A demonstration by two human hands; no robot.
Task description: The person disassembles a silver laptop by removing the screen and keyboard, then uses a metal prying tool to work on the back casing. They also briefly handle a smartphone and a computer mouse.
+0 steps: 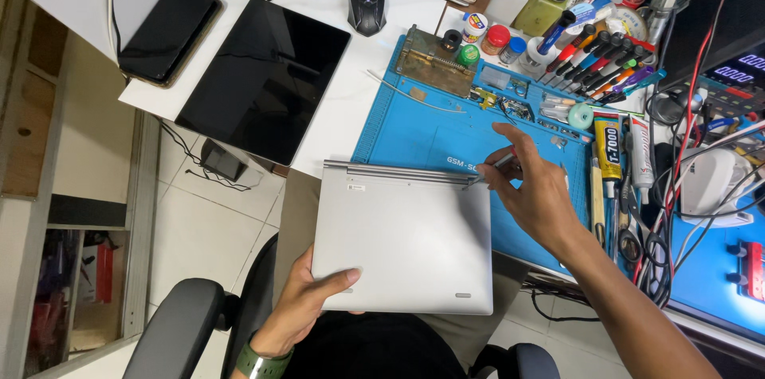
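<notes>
Left hand [307, 299] grips the silver laptop [402, 239] at its 7 o'clock corner, lid side down, half over the blue mat [414, 132]. Right hand [534, 192] pinches a thin tool [496, 165] at the laptop's 1 o'clock hinge corner.

Open room lies over the near half of the blue mat [414, 136] between the silver laptop [402, 239] and the metal block [430, 60], and on the white desk strip [351, 88] beside the dark tablet [263, 76]. The right side is blocked: glue tubes [610, 148], a marker row [594, 56], small jars [494, 38] and tangled cables [665, 243]. A mouse [366, 4] sits at the far edge.
</notes>
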